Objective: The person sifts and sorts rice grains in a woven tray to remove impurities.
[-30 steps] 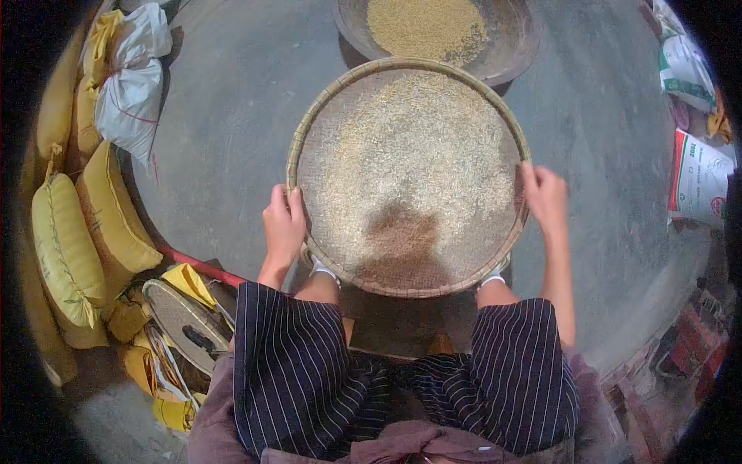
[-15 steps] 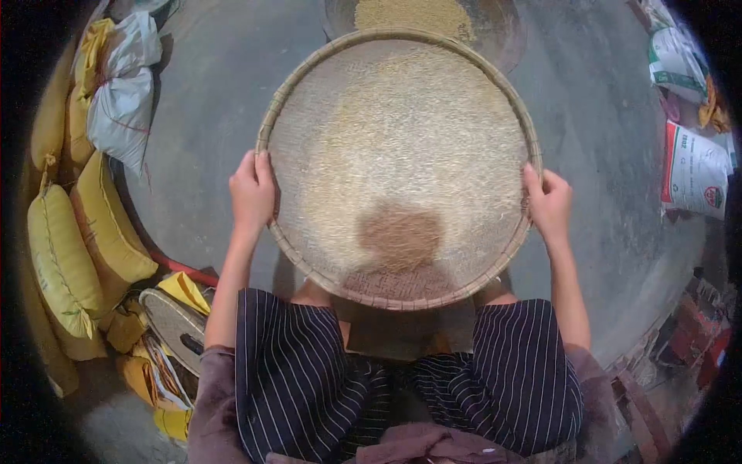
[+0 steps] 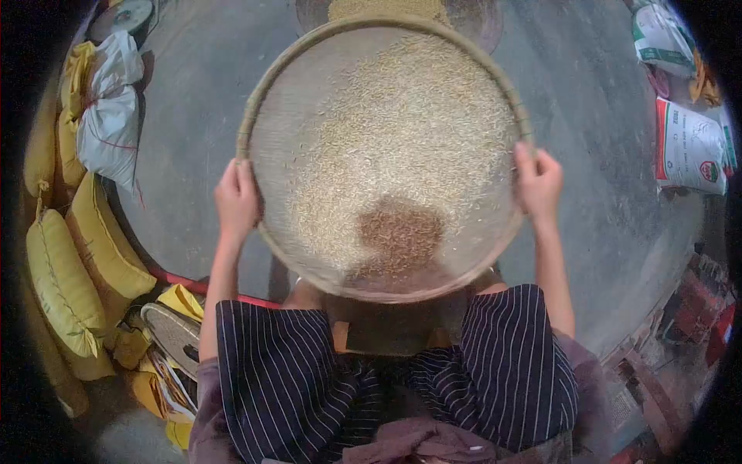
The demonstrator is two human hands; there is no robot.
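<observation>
A large round woven tray (image 3: pixel 267 85) with a raised rim is held up over my knees. Pale grain (image 3: pixel 410 131) is spread across its middle and right side, with bare weave on the left. A dark shadow lies over the grain near the tray's lower edge. My left hand (image 3: pixel 236 199) grips the left rim, thumb on top. On the right rim my right hand (image 3: pixel 537 182) is closed the same way. The fingers under the rim are hidden.
Beyond the tray, a wide container (image 3: pixel 490 27) holds yellowish grain (image 3: pixel 386 9). Yellow sacks (image 3: pixel 66 278) and a white sack (image 3: pixel 108 135) line the left, near a smaller woven basket (image 3: pixel 166 332). Printed bags (image 3: pixel 690 147) stand at the right.
The tray and both hands have shifted slightly left and up in view. The grain now sits more to the right in the tray, uncovering weave on the left.
</observation>
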